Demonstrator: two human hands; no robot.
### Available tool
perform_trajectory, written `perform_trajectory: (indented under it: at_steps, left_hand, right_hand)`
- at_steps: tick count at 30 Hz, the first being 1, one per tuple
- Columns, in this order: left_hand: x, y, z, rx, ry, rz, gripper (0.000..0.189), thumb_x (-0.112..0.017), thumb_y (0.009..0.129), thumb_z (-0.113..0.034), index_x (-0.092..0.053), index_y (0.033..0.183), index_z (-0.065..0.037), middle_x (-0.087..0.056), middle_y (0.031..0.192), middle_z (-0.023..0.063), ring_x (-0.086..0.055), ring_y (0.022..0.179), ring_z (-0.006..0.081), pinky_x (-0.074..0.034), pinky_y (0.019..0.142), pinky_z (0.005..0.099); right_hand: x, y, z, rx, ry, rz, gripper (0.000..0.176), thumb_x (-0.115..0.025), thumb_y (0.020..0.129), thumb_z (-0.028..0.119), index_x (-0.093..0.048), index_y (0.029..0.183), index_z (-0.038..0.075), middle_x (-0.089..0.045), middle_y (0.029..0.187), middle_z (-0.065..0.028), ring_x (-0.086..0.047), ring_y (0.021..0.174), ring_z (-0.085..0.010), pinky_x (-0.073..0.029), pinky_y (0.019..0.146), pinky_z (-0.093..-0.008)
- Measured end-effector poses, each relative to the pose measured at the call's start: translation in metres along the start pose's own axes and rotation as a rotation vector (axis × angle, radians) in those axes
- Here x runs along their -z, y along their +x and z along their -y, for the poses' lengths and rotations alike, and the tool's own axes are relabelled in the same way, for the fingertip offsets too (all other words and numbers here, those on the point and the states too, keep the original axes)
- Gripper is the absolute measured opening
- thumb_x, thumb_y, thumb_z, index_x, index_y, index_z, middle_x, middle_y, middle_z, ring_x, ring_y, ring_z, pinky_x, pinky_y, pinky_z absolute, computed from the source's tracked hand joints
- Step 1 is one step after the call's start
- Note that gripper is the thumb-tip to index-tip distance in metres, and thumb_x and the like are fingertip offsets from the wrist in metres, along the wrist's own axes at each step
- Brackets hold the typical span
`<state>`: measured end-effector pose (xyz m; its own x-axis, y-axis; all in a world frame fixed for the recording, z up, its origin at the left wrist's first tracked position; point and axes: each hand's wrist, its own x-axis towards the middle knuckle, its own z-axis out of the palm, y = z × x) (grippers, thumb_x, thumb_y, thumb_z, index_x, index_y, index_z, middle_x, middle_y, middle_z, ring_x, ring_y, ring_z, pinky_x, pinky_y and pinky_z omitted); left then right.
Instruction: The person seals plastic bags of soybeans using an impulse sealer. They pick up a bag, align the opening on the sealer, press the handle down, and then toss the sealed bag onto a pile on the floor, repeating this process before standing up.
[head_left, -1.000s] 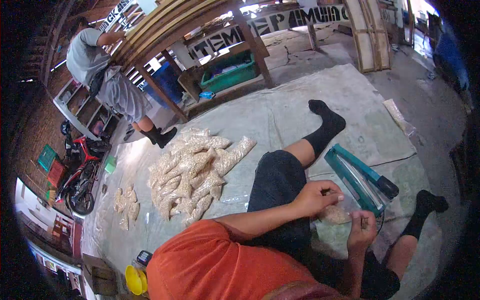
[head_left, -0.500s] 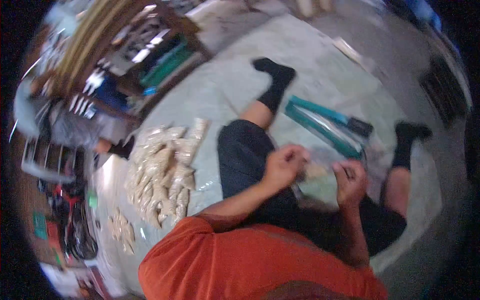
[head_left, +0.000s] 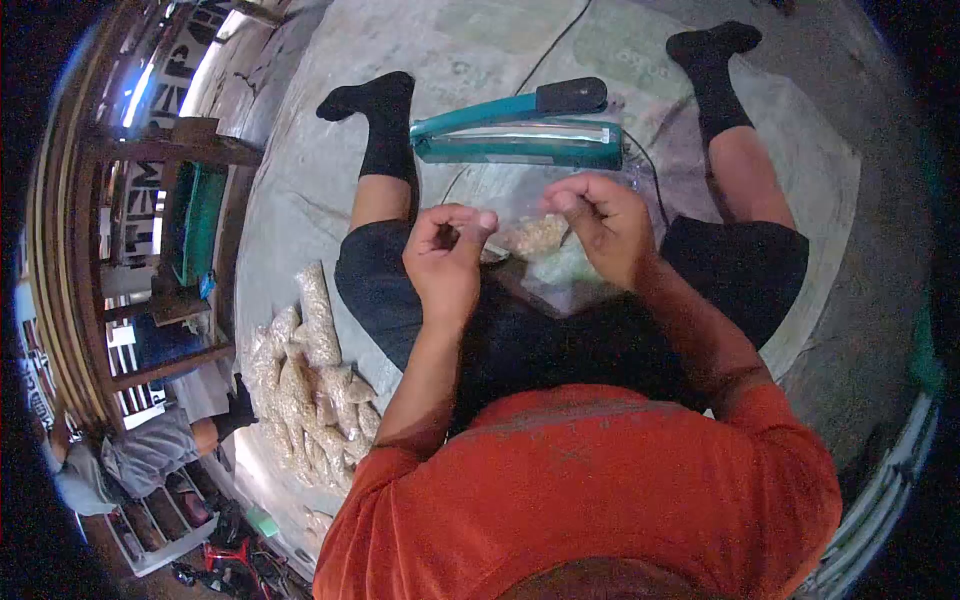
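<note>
Pinched between both hands, a small clear plastic bag (head_left: 541,236) of pale tan pieces hangs over the lap at the centre of the frame. The left hand (head_left: 447,262) closes thumb against curled fingers on the bag's left edge. The right hand (head_left: 603,225) curls over its right side, fingers folded down so that the contact itself is mostly hidden. What the tan pieces are cannot be made out, and the bag's clear lower part blurs into the dark shorts.

Just beyond the hands, between the spread legs, lies a teal heat sealer (head_left: 520,146) with its arm down, its cord (head_left: 560,35) running to the top edge. At lower left a heap of filled bags (head_left: 305,385) rests on the grey floor mat (head_left: 300,170). Another person (head_left: 130,462) is partly cut off at the dark lower left rim.
</note>
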<state>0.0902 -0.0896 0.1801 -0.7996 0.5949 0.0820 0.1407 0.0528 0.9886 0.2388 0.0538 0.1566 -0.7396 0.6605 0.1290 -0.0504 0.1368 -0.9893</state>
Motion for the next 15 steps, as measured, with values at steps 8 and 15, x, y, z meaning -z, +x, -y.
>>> perform_trajectory:
  at_steps: [8,15]
  left_hand:
    - [0.002,0.007,0.001,-0.074,-0.035,0.023,0.009,-0.072,0.096,-0.009,-0.065,0.095,-0.003,-0.071,0.087,0.0055,-0.068,0.078,0.0142,-0.054,0.073,0.0273]
    - [-0.007,0.003,0.014,-0.106,-0.104,0.056,0.010,-0.065,0.101,-0.011,-0.065,0.104,-0.001,-0.070,0.091,0.0074,-0.068,0.081,0.0160,-0.055,0.077,0.0282]
  right_hand:
    - [0.005,-0.004,0.003,0.140,-0.051,-0.101,0.017,-0.076,0.093,0.020,-0.071,0.095,0.004,-0.074,0.093,-0.0081,-0.071,0.084,-0.0159,-0.056,0.076,-0.0305]
    - [0.009,0.000,-0.012,0.068,0.013,-0.124,0.020,-0.075,0.094,0.022,-0.073,0.098,0.002,-0.074,0.095,-0.0095,-0.071,0.085,-0.0174,-0.056,0.077,-0.0320]
